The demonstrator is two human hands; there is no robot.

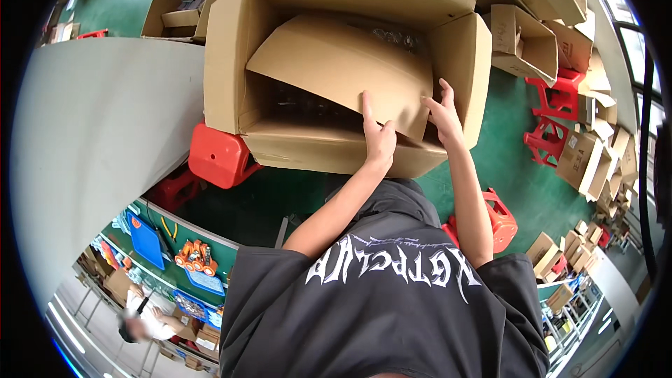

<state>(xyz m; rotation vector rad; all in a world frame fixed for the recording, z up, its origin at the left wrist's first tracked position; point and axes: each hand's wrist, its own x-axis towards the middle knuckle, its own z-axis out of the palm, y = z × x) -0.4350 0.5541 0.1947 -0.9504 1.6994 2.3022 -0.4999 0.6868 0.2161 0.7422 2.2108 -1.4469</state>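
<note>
A large open cardboard box stands on a red plastic stool in front of me. Inside it lies a loose cardboard sheet, tilted, with dark packed items partly hidden beneath it. My left hand grips the sheet's near edge, with the index finger stretched up along its face. My right hand holds the sheet's near right corner, fingers spread over the edge, close to the box's right flap.
A grey table fills the left side. A smaller open carton sits behind it. Several empty cartons and red stools stand on the green floor at right. Another person works at a bench at lower left.
</note>
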